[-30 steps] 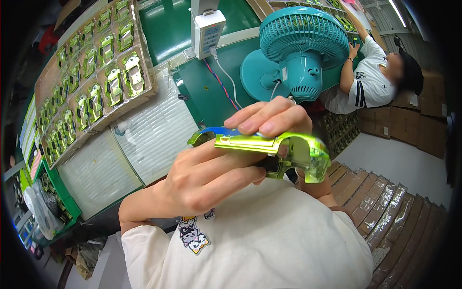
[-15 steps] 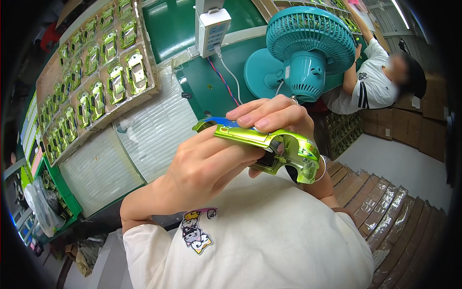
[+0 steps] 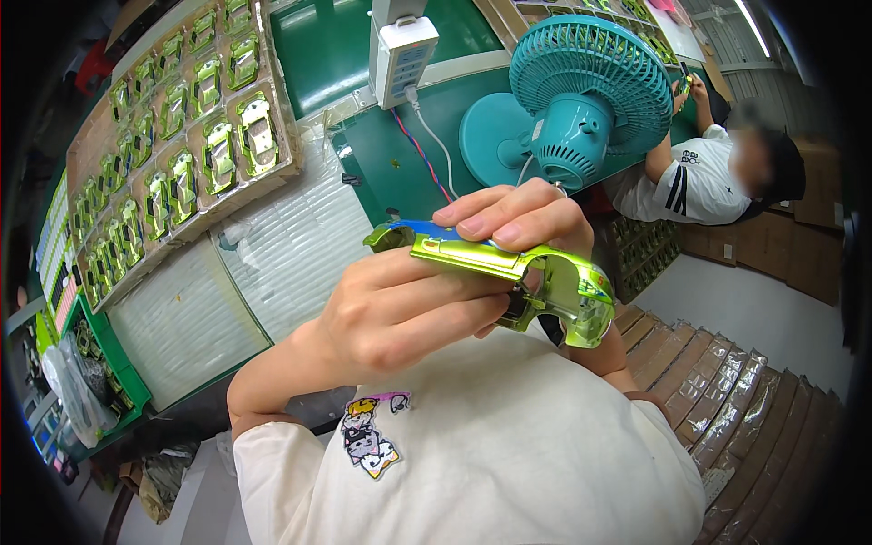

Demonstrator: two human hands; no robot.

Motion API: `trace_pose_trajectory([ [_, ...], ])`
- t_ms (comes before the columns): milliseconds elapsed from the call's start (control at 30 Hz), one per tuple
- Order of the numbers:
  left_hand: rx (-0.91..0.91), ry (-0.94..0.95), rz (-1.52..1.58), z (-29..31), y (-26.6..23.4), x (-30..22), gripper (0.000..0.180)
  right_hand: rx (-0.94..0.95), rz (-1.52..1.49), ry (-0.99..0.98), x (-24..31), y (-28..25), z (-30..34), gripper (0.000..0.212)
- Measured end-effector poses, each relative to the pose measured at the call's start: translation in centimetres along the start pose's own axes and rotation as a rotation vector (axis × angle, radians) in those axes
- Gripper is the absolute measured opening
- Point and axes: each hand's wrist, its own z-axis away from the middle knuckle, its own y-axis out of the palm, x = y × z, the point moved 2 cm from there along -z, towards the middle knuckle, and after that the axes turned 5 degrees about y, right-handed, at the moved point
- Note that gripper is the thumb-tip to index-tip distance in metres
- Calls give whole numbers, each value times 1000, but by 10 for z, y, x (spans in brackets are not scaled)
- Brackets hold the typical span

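Both hands, left hand (image 3: 391,313) and right hand (image 3: 513,218), clamp one shiny green toy-car shell (image 3: 509,272) (finished shells fill trays (image 3: 182,154) at ten o'clock), inspection seemingly unfinished.

A green worktable (image 3: 345,36) fills the upper middle of the view. On it stands a teal desk fan (image 3: 581,91), near the right edge of the table, and a white power strip (image 3: 400,50) stands behind it, with a white cable and a red-blue wire going down from it. At the left edge of the table lies a brown cardboard tray (image 3: 182,145) with rows of shiny green toy cars. Beside it lie white ribbed plastic sheets (image 3: 291,245). At the right, another person in a white shirt (image 3: 699,177) sits near the table. The floor (image 3: 754,309) there is pale grey. Flat brown cardboard stacks (image 3: 727,409) lie at the lower right.
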Motion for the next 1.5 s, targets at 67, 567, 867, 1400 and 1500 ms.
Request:
trace_pose_trajectory([
  [67,23,-19,53,0,-1,1,24,13,-19,-16,-2,-2,0,47],
  [567,-110,-159,128,4,6,2,24,-27,18,115,-5,-1,4,67],
  [867,-191,-133,116,2,11,2,29,-49,13,80,-2,0,2,63],
  [1400,-294,-521,851,-2,7,11,37,-170,-221,355,10,-19,0,89],
  [1500,-266,-865,1513,0,12,19,59,-159,-385,399,-5,-45,0,64],
])
